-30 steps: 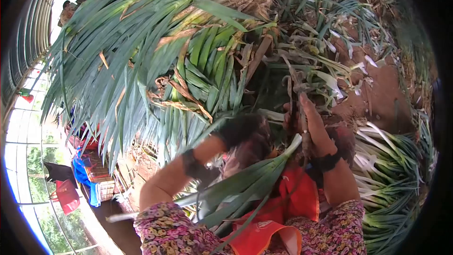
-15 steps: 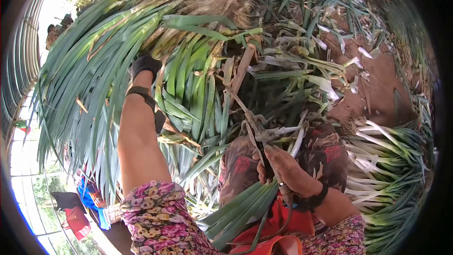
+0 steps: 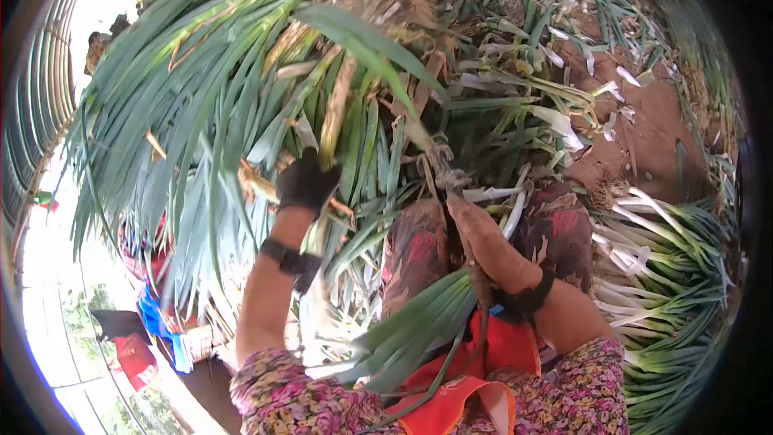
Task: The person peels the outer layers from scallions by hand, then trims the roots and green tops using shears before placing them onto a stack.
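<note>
Left hand [image 3: 309,181] blurry against green leaves [image 3: 225,113], grip unclear; right hand [image 3: 483,243] around half-hidden tool [image 3: 448,178].

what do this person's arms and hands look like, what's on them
Both arms wear short, loose floral sleeves in pink, yellow and white, leaving the forearms uncovered. The left hand has a dark glove; the right hand appears ungloved. Dark bands circle both wrists.
</note>
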Available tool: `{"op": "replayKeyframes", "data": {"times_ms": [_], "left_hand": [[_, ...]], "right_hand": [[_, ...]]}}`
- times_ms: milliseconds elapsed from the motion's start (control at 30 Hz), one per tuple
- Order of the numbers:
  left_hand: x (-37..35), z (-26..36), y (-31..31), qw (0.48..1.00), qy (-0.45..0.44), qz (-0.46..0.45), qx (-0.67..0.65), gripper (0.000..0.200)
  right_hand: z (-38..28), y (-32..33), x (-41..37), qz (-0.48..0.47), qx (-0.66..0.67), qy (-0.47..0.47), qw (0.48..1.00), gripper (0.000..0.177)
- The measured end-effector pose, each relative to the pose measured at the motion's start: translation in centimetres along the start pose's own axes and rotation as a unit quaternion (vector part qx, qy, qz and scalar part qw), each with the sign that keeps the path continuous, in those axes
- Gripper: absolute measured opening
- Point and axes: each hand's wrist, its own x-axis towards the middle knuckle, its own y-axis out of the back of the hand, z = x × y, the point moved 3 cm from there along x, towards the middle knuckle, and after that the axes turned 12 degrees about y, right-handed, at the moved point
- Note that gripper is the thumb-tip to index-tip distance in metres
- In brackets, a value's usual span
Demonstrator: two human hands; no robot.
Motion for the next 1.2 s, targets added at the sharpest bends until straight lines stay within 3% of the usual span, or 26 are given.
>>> {"op": "replayKeyframes", "data": {"times_ms": [33, 67, 133, 200, 233, 333, 367, 467, 500, 600, 733, 767, 833, 933, 1067, 1133, 1200], "left_hand": [[1.8, -1.5, -2.7, 0.997, -0.018, 0.068, -0.034, 0.061], [2.8, -0.9, -2.8, 0.997, 0.062, 0.037, -0.004, 0.065], [3.4, -0.7, -3.7, 0.979, 0.129, 0.095, -0.125, 0.064], [0.9, 0.4, -4.7, 0.969, 0.021, 0.247, -0.014, 0.062], [-0.8, 0.3, -5.2, 0.946, -0.033, 0.319, 0.047, 0.061], [-4.6, -2.4, -8.1, 0.955, 0.017, 0.271, 0.121, 0.07], [-6.2, -3.1, -8.2, 0.946, -0.022, 0.321, 0.041, 0.063], [-8.5, -5.1, -10.1, 0.926, 0.03, 0.368, -0.075, 0.064], [-9.6, -5.0, -9.9, 0.927, 0.048, 0.358, -0.095, 0.063], [-9.3, -5.1, -11.7, 0.965, 0.071, 0.204, -0.149, 0.065], [-4.8, -4.7, -12.5, 0.967, 0.111, 0.206, -0.105, 0.066], [-3.2, -5.3, -13.0, 0.978, 0.162, 0.063, -0.117, 0.061], [-1.5, -6.2, -12.3, 0.983, 0.099, 0.044, -0.15, 0.059], [-1.2, -6.9, -10.5, 0.97, 0.02, 0.025, -0.24, 0.057], [-2.4, -6.8, -7.5, 0.948, 0.003, -0.013, -0.318, 0.056], [-2.4, -6.8, -7.1, 0.927, -0.007, -0.003, -0.375, 0.055], [-2.6, -6.0, -7.2, 0.914, 0.001, -0.057, -0.402, 0.051]], "right_hand": [[0.7, -0.1, 0.3, -0.014, -0.036, 0.013, 0.999, 0.038], [0.9, -0.5, 0.5, -0.02, -0.054, 0.014, 0.998, 0.038], [1.0, -1.4, 1.2, -0.032, -0.09, 0.018, 0.995, 0.038], [0.3, -2.6, 1.8, -0.088, -0.115, -0.02, 0.989, 0.04], [1.7, -3.5, 2.0, -0.109, -0.193, 0.142, 0.965, 0.046], [4.4, -3.7, 2.7, -0.141, -0.163, 0.029, 0.976, 0.051], [4.8, -3.4, 3.1, -0.074, -0.11, -0.077, 0.988, 0.056], [2.4, -4.4, 3.0, -0.064, -0.096, -0.052, 0.992, 0.059], [2.3, -5.0, 2.6, -0.136, -0.101, -0.026, 0.985, 0.059], [4.2, -5.1, 2.1, -0.093, -0.093, -0.038, 0.991, 0.058], [3.2, -4.7, 1.9, -0.111, -0.126, -0.054, 0.984, 0.054], [2.8, -4.8, 1.6, -0.122, -0.167, -0.026, 0.978, 0.054], [2.0, -5.2, 0.7, -0.139, -0.25, 0.035, 0.958, 0.053], [1.1, -5.7, -0.4, -0.153, -0.323, -0.031, 0.933, 0.054], [1.6, -6.8, -2.0, -0.216, -0.404, 0.129, 0.88, 0.055], [1.6, -7.2, -2.2, -0.18, -0.372, 0.063, 0.908, 0.055], [1.4, -7.3, -1.8, -0.135, -0.352, 0.031, 0.926, 0.054]]}}
